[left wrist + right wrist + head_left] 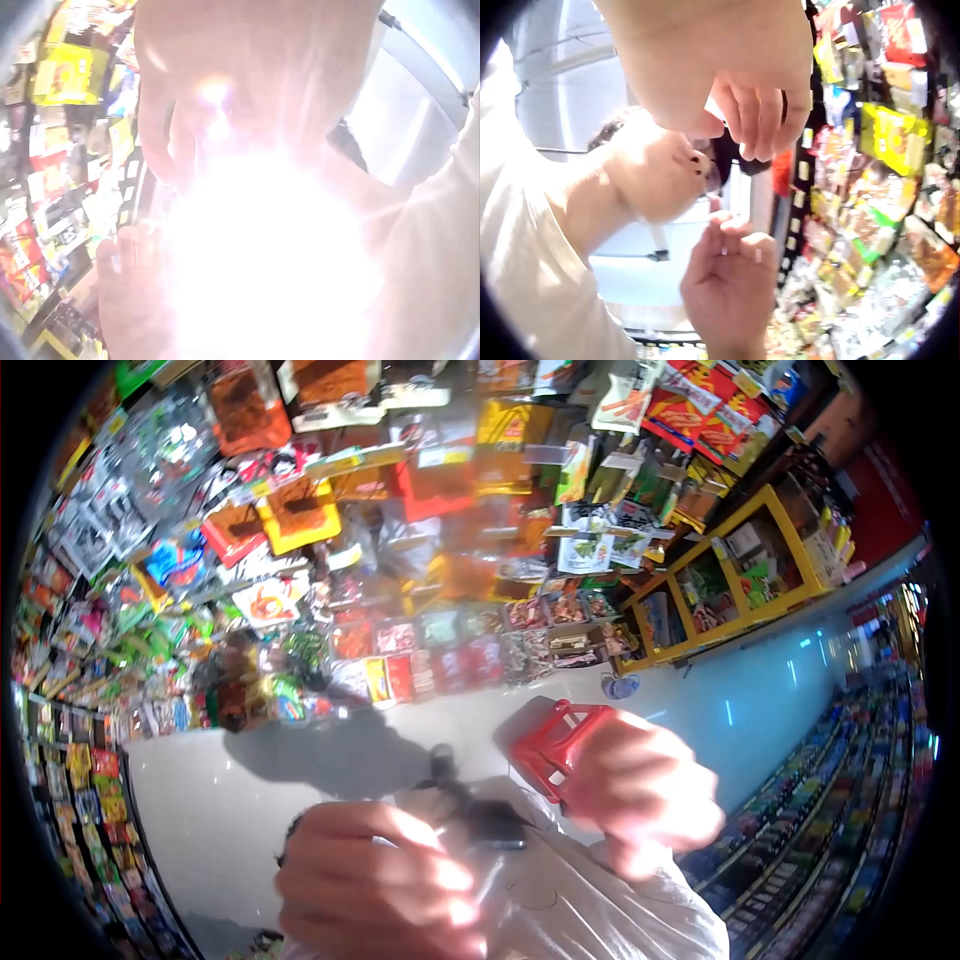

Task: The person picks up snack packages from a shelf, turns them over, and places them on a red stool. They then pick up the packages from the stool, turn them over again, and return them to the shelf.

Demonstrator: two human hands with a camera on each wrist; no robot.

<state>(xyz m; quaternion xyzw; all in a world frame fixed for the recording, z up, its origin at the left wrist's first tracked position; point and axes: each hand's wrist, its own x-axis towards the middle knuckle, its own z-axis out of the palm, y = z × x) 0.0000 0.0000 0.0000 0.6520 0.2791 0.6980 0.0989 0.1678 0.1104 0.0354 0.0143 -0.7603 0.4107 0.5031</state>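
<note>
The red stool (548, 748), as it seems to be, stands on the floor (190, 790), partly hidden behind the right hand (645, 790) in the head view and apparently apart from it. It looks like moulded plastic, so it should prove light, stiff and a little slick, hard to break; its rim or one of its cut-outs would be the place to take hold. The grip is on nothing that can be seen: the right thumb stands away from its loosely bent fingers, and the left hand (375, 880) is likewise loosely bent, though blur and glare hide details. By count there are one stool, two hands, one small bluish container (621, 686) on the floor near the rack, and one yellow rack (795, 540) with three bays in view. Beyond hang the packets (300, 515), thin and crinkly by their look, two red ones together at upper right; the rest are too many to count.
</note>
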